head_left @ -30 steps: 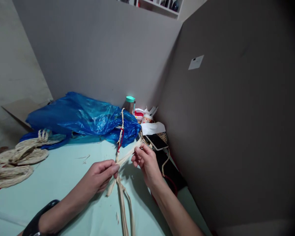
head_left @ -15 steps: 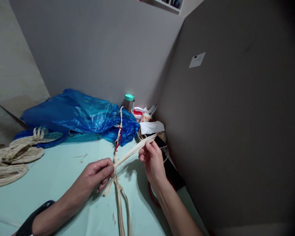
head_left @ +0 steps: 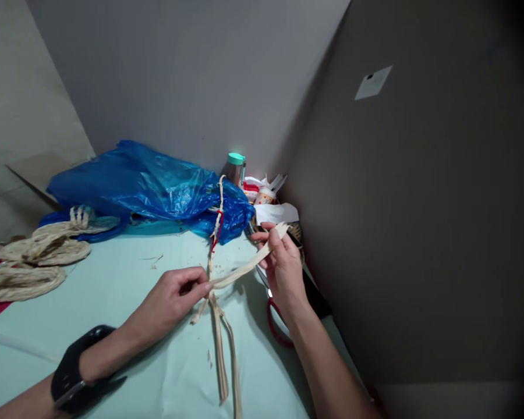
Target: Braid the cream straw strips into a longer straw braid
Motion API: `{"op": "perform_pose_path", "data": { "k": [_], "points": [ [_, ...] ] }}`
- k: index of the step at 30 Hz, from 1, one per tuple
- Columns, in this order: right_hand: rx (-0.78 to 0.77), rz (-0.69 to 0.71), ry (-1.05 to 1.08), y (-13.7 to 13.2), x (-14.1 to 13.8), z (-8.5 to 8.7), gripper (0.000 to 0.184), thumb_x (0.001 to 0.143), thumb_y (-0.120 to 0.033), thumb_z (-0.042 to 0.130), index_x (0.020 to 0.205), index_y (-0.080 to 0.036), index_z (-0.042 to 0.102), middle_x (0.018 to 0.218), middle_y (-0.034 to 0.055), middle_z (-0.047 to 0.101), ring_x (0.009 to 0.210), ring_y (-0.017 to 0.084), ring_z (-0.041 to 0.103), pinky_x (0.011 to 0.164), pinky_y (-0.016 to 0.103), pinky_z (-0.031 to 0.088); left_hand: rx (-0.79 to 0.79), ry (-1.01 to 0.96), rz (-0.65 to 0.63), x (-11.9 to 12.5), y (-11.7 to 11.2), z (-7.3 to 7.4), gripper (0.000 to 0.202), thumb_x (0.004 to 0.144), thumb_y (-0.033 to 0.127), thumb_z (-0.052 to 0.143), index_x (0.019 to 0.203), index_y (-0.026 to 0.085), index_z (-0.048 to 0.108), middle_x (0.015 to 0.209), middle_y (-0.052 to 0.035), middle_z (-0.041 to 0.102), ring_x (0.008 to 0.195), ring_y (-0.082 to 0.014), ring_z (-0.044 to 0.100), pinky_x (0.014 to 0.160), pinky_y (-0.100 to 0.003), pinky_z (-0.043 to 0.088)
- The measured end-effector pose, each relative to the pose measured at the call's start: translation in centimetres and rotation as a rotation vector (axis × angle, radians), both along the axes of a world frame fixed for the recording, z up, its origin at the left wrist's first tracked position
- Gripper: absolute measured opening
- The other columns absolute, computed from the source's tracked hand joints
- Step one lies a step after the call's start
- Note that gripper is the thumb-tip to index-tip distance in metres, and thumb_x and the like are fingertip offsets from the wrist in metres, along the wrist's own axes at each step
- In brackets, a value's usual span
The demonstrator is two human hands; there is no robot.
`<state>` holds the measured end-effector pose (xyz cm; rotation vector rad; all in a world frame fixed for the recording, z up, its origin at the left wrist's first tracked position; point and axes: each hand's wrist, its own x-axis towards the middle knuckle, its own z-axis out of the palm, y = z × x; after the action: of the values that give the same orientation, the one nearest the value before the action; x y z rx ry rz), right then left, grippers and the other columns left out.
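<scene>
Your left hand (head_left: pixel 177 298) pinches the long, flat, cream fibre strip (head_left: pixel 239 274) low, your right hand (head_left: pixel 284 273) near its frayed tip; tension evenly.

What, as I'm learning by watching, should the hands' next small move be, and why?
Probably pull the pale strip gently taut with the right hand: that hand holds it near the frayed end, the left hand pinches it beside the upright cord, and the stretch between bows slightly.

The right hand (head_left: pixel 283 265) has turned, fingers spreading behind the strip (head_left: pixel 241 272), which now bows (it ran straight before), and more of the red-handled scissors (head_left: pixel 269 321) shows.
</scene>
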<state>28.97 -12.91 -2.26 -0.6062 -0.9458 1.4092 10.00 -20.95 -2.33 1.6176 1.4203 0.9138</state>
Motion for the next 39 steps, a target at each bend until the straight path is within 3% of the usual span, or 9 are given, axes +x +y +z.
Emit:
{"op": "perform_pose_path", "data": {
  "k": [6, 8, 10, 13, 20, 24, 34, 36, 39],
  "points": [
    [-0.008, 0.03, -0.071, 0.3, 0.7, 0.1, 0.028, 0.088, -0.042, 0.061, 0.086, -0.016, 0.069, 0.073, 0.0017, 0.066, 0.049, 0.005, 0.041, 0.044, 0.017, 0.034, -0.301, -0.055, -0.389, -1.2, 0.6, 1.1, 0.033, 0.087, 0.044, 0.054, 0.072, 0.016, 0.064, 0.061, 0.0011, 0.054, 0.055, -0.012, 0.046, 0.054, -0.024, 0.034],
    [-0.011, 0.121, -0.152, -0.5, 0.2, 0.3, 0.029, 0.088, -0.043, 0.059, 0.086, -0.016, 0.071, 0.074, 0.0013, 0.065, 0.048, 0.005, 0.041, 0.044, 0.017, 0.034, -0.27, -0.109, -0.327, -1.4, 0.8, 1.3, 0.029, 0.085, 0.043, 0.058, 0.08, 0.017, 0.068, 0.073, -0.0025, 0.062, 0.062, -0.014, 0.052, 0.058, -0.025, 0.04],
    [-0.011, 0.254, -0.262, -1.7, -0.8, 0.5, 0.028, 0.087, -0.042, 0.06, 0.086, -0.017, 0.071, 0.076, 0.0012, 0.065, 0.051, 0.007, 0.046, 0.047, 0.018, 0.037, -0.194, -0.212, -0.166, -1.2, 1.0, 1.2, 0.025, 0.082, 0.04, 0.062, 0.093, 0.019, 0.067, 0.084, -0.0038, 0.065, 0.066, -0.0149, 0.055, 0.062, -0.026, 0.044],
    [-0.025, 0.4, -0.341, -3.4, -2.3, 0.7, 0.019, 0.081, -0.036, 0.068, 0.085, -0.017, 0.07, 0.072, -0.0005, 0.064, 0.058, 0.01, 0.053, 0.052, 0.02, 0.042, -0.185, -0.382, -0.052, -0.6, 0.9, 0.6, 0.027, 0.076, 0.035, 0.069, 0.096, 0.019, 0.06, 0.08, -0.002, 0.065, 0.066, -0.0155, 0.057, 0.062, -0.027, 0.045],
    [-0.096, 0.392, -0.29, -3.7, -3.0, 0.4, 0.031, 0.068, -0.022, 0.079, 0.095, -0.019, 0.064, 0.093, 0.0008, 0.067, 0.068, 0.01, 0.061, 0.063, 0.02, 0.048, -0.102, -0.4, 0.088, -0.3, 0.6, -0.1, 0.017, 0.079, 0.031, 0.068, 0.087, 0.019, 0.058, 0.068, 0.0042, 0.055, 0.062, -0.0109, 0.051, 0.06, -0.023, 0.039],
    [-0.097, 0.405, -0.315, -3.4, -3.0, 0.1, 0.026, 0.07, -0.022, 0.077, 0.092, -0.017, 0.064, 0.083, 0.0011, 0.068, 0.069, 0.011, 0.06, 0.063, 0.02, 0.047, -0.075, -0.342, 0.105, -0.3, 0.5, 0.3, 0.014, 0.08, 0.03, 0.067, 0.076, 0.018, 0.06, 0.066, 0.0042, 0.052, 0.061, -0.0104, 0.046, 0.057, -0.022, 0.036],
    [-0.111, 0.326, -0.302, -3.2, -2.9, -0.3, 0.023, 0.068, -0.019, 0.076, 0.087, -0.016, 0.064, 0.078, 0.0004, 0.064, 0.065, 0.01, 0.057, 0.06, 0.02, 0.043, -0.193, -0.589, 0.016, -0.2, 0.4, 0.3, 0.014, 0.081, 0.027, 0.065, 0.09, 0.019, 0.059, 0.075, 0.0018, 0.053, 0.066, -0.0117, 0.045, 0.061, -0.023, 0.036],
    [-0.092, 0.305, -0.305, -3.1, -2.8, -0.4, 0.023, 0.069, -0.019, 0.075, 0.088, -0.016, 0.063, 0.078, 0.0003, 0.064, 0.067, 0.01, 0.057, 0.061, 0.02, 0.043, -0.213, -0.561, -0.024, -0.3, 0.5, 0.3, 0.02, 0.08, 0.029, 0.067, 0.094, 0.019, 0.059, 0.079, 0.0004, 0.055, 0.067, -0.012, 0.045, 0.06, -0.023, 0.034],
    [-0.079, 0.262, -0.292, -3.1, -2.8, -0.5, 0.024, 0.068, -0.02, 0.077, 0.088, -0.017, 0.063, 0.078, -0.0002, 0.063, 0.069, 0.01, 0.057, 0.064, 0.02, 0.044, -0.217, -0.44, -0.017, -0.4, 0.5, 0.3, 0.015, 0.08, 0.031, 0.066, 0.084, 0.018, 0.06, 0.072, 0.002, 0.05, 0.063, -0.0114, 0.042, 0.058, -0.023, 0.032]
  ]
}}
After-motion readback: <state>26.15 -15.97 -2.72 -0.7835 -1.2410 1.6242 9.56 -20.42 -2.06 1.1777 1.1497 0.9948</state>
